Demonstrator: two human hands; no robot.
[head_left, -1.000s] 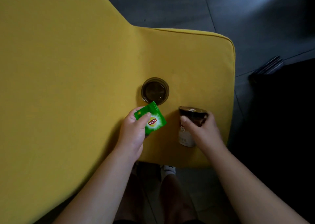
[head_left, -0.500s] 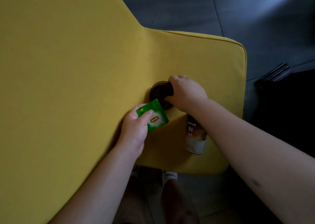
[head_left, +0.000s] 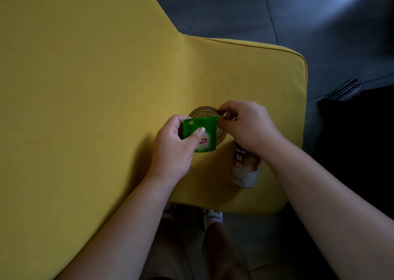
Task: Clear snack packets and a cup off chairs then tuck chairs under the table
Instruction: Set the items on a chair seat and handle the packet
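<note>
Glass cup (head_left: 220, 138) on yellow chair (head_left: 85, 109), rim pinched by right hand (head_left: 247, 124).

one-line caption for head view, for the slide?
Left hand holds green packet; right hand pinches glass cup rim on yellow chair.

bare yellow seat (head_left: 106, 87) left of glass cup (head_left: 204, 111), packet (head_left: 245, 168) crowding its right

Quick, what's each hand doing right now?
Left hand: pinching the green tea packet over the glass cup.
Right hand: fingers curled, gripping the cup's rim.
</note>
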